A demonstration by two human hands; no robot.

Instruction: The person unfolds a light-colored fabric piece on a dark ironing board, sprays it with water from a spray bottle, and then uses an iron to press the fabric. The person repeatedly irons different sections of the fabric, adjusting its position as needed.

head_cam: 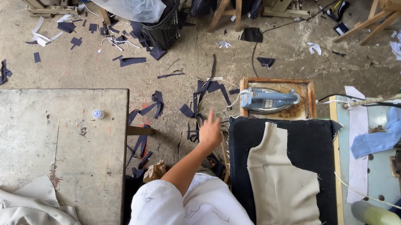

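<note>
The grey surface [53,135] fills the lower left, its right edge facing a strip of scrap-littered floor [179,67], and across that gap lies the dark pressing pad [313,142] carrying a beige cloth piece [279,182]. Beyond the pad's far edge a blue iron [268,99] rests in a wooden tray [308,92]. One hand [209,131], which side I cannot tell, reaches over the gap with fingers loosely spread, holding nothing, just left of the pad's near corner.

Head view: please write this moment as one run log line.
hand: open, reaching toward iron | iron: resting in wooden tray | cream fabric piece: on dark pad
</note>
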